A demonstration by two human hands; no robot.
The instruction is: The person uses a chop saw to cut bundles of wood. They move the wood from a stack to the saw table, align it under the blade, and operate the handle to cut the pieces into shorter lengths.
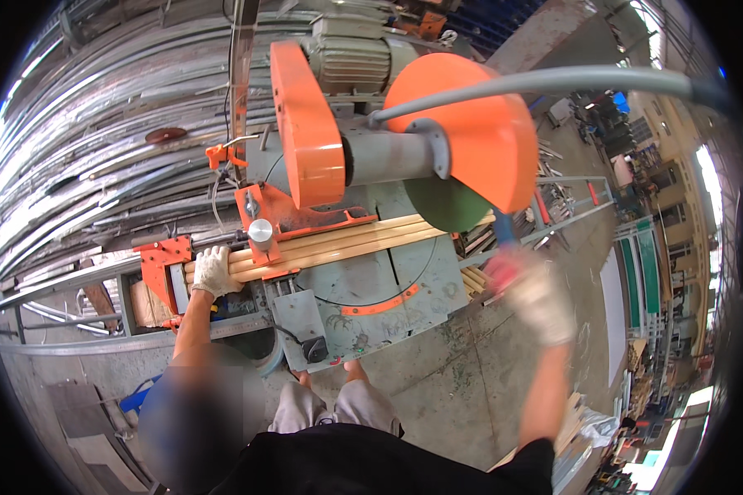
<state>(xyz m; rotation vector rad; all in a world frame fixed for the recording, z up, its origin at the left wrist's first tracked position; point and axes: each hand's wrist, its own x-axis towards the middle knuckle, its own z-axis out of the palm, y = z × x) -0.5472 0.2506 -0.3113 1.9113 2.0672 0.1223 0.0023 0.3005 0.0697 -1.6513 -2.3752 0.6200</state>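
Observation:
A large cut-off saw with an orange blade guard (pixel 491 136) stands before me; its disc blade (pixel 450 202) reaches down to the bars. Several long, yellowish wood-coloured bars (pixel 338 245) lie side by side across the grey saw table (pixel 359 285). My left hand (pixel 215 272), in a pale work glove, grips the bars near their left end, its fingers over them. To the right of the guard, my gloved right hand (pixel 541 301) is closed round the red end of the saw handle (pixel 505 235), smeared by motion. Part of my left arm is blurred out.
An orange clamp with a round metal knob (pixel 260 231) sits over the bars. An orange end stop (pixel 165 268) stands left of my left hand. Metal profiles (pixel 115 173) fill the rack behind. A thick grey hose (pixel 553 81) crosses above; a metal frame (pixel 582 214) extends right.

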